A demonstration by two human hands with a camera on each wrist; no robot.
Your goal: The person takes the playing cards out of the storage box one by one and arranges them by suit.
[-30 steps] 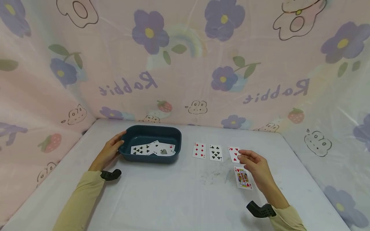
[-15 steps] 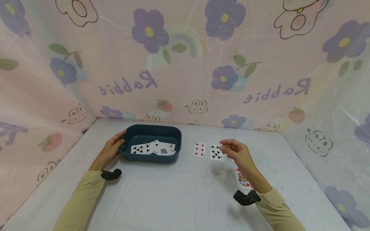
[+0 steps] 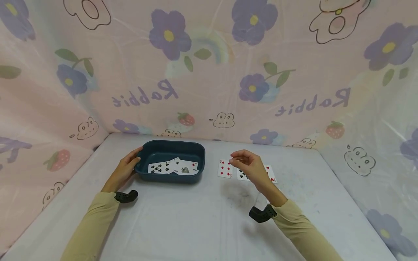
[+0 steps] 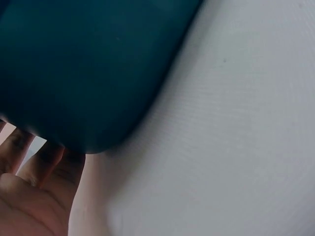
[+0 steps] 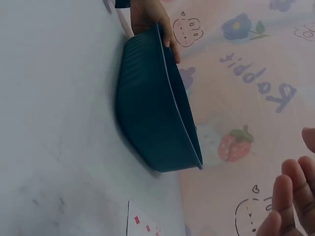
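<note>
My left hand holds the left end of a dark teal plastic basin, with the thumb at its rim. Several playing cards lie face up inside, among them a clubs card and an ace of spades. To the right, my right hand hovers over a row of face-up cards, fingers loosely bent and nothing seen between them. The row has a six of diamonds, a clubs card partly covered by the hand, and a hearts card. My right wrist hides the king of hearts.
A white cloth covers the table, with grey smudges below the cards. A pink printed curtain encloses the back and sides. Each wrist wears a black camera mount.
My right hand has moved left from the hearts card, past the clubs card, to beside the six of diamonds. My left hand and the basin have stayed put.
</note>
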